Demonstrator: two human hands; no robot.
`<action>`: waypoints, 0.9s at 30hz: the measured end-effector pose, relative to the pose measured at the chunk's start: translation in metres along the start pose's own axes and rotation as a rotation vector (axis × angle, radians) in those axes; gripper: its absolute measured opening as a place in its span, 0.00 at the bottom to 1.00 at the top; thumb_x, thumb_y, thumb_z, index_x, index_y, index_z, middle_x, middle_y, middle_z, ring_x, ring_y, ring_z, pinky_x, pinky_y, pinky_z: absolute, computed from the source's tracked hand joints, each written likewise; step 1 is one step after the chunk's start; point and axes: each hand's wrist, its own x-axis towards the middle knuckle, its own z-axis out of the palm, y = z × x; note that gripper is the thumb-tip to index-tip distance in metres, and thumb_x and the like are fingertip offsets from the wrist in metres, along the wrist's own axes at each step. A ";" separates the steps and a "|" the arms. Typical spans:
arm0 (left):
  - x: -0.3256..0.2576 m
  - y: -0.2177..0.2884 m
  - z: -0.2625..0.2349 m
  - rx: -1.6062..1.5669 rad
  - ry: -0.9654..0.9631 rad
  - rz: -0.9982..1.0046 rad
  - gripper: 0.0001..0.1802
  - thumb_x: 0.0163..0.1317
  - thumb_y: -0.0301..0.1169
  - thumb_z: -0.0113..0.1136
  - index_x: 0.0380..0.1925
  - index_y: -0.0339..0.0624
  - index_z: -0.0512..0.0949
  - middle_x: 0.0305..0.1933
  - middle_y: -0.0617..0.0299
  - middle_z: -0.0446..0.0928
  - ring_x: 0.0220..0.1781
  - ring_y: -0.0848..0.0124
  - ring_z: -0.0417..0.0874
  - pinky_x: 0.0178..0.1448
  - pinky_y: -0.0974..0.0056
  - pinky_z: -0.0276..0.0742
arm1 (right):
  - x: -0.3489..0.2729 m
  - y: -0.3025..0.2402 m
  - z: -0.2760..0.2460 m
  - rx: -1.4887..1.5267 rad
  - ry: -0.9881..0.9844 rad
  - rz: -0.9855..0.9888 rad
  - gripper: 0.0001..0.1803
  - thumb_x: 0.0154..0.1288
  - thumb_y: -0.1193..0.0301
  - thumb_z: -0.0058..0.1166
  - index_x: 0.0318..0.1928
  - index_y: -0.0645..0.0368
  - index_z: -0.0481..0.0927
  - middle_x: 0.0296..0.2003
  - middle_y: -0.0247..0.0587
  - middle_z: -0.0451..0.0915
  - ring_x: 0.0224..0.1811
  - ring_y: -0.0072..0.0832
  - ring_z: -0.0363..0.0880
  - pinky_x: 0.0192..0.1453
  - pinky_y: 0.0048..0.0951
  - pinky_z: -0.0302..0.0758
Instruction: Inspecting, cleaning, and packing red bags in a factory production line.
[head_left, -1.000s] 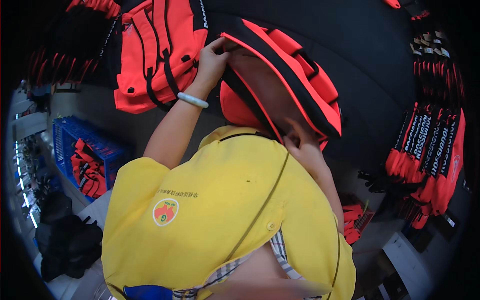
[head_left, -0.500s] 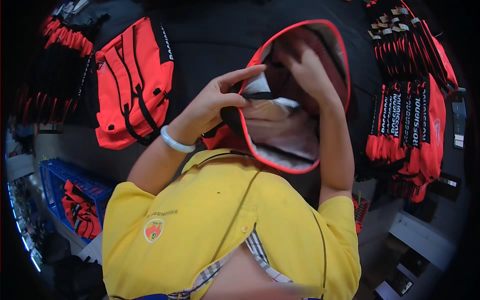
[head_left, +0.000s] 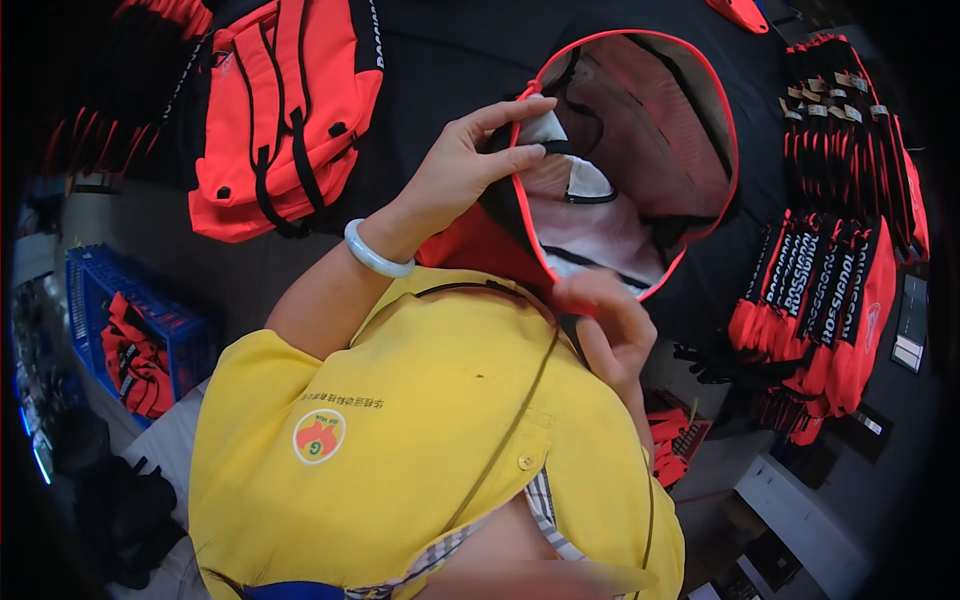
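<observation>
A black-and-red backpack [head_left: 640, 180] lies with its mouth wide, edged in bright red piping, and shows a pale grey lining. A white fabric flap with black trim hangs inside it. My left hand [head_left: 445, 170], with a pale bangle at the wrist, pinches the left edge of the mouth between thumb and fingers, along with a bit of the lining. At the near edge of the mouth is my right hand [head_left: 610, 325], its fingers bent and closed on the red rim; the fingertips are slightly blurred.
A finished-looking red backpack [head_left: 290, 120] with black straps lies to the left on the dark table [head_left: 440, 60]. Stacks of folded red-and-black bags [head_left: 830, 300] stand at the right, more at the far left. A blue crate [head_left: 190, 350] holding red pieces stands below left.
My right hand has come out of the backpack's inside and down to its near rim. The left hand keeps its pinch. The view has shifted, and the mouth gapes wider.
</observation>
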 end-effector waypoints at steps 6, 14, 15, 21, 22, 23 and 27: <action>0.008 -0.009 -0.004 -0.430 0.093 -0.246 0.18 0.67 0.29 0.57 0.57 0.42 0.75 0.50 0.65 0.79 0.47 0.77 0.81 0.52 0.69 0.80 | -0.039 0.006 0.005 0.253 -0.122 0.403 0.23 0.64 0.65 0.45 0.52 0.71 0.76 0.47 0.48 0.78 0.43 0.27 0.75 0.50 0.25 0.71; 0.008 -0.016 -0.010 -0.586 0.059 -0.271 0.18 0.68 0.30 0.56 0.58 0.43 0.75 0.49 0.64 0.79 0.48 0.76 0.82 0.54 0.69 0.80 | -0.146 0.083 -0.012 -0.645 0.141 0.911 0.26 0.72 0.56 0.46 0.56 0.67 0.75 0.49 0.51 0.79 0.47 0.34 0.78 0.50 0.31 0.72; 0.007 -0.016 -0.013 -0.555 0.036 -0.256 0.18 0.69 0.30 0.56 0.58 0.43 0.74 0.50 0.64 0.79 0.51 0.76 0.80 0.56 0.69 0.78 | -0.173 0.104 -0.010 -0.854 0.065 0.945 0.25 0.70 0.57 0.48 0.55 0.67 0.75 0.48 0.54 0.80 0.47 0.41 0.81 0.50 0.36 0.74; 0.002 -0.007 -0.006 -0.259 -0.016 -0.136 0.21 0.66 0.28 0.59 0.59 0.41 0.72 0.51 0.64 0.77 0.53 0.77 0.77 0.59 0.71 0.73 | -0.245 0.124 0.002 -0.368 0.286 0.918 0.20 0.70 0.63 0.51 0.52 0.67 0.75 0.34 0.50 0.83 0.41 0.34 0.82 0.48 0.31 0.76; 0.003 -0.010 -0.006 -0.261 -0.022 -0.139 0.21 0.66 0.28 0.59 0.59 0.41 0.72 0.51 0.64 0.77 0.53 0.77 0.77 0.59 0.71 0.73 | -0.247 0.118 -0.005 -0.369 0.292 0.920 0.20 0.70 0.63 0.51 0.52 0.67 0.75 0.34 0.50 0.83 0.41 0.34 0.82 0.48 0.31 0.76; 0.002 -0.012 -0.007 -0.234 -0.009 -0.129 0.21 0.65 0.28 0.60 0.58 0.41 0.73 0.50 0.64 0.77 0.52 0.77 0.77 0.59 0.72 0.72 | -0.247 0.110 -0.022 -0.256 0.264 1.061 0.17 0.69 0.66 0.51 0.51 0.66 0.75 0.33 0.46 0.82 0.40 0.30 0.81 0.46 0.28 0.76; 0.003 -0.016 -0.001 -0.291 -0.006 -0.200 0.16 0.64 0.28 0.61 0.51 0.40 0.74 0.46 0.66 0.76 0.49 0.79 0.77 0.56 0.74 0.73 | -0.168 0.001 -0.058 -0.334 0.448 0.959 0.09 0.70 0.74 0.47 0.46 0.65 0.74 0.31 0.35 0.76 0.36 0.21 0.78 0.40 0.22 0.74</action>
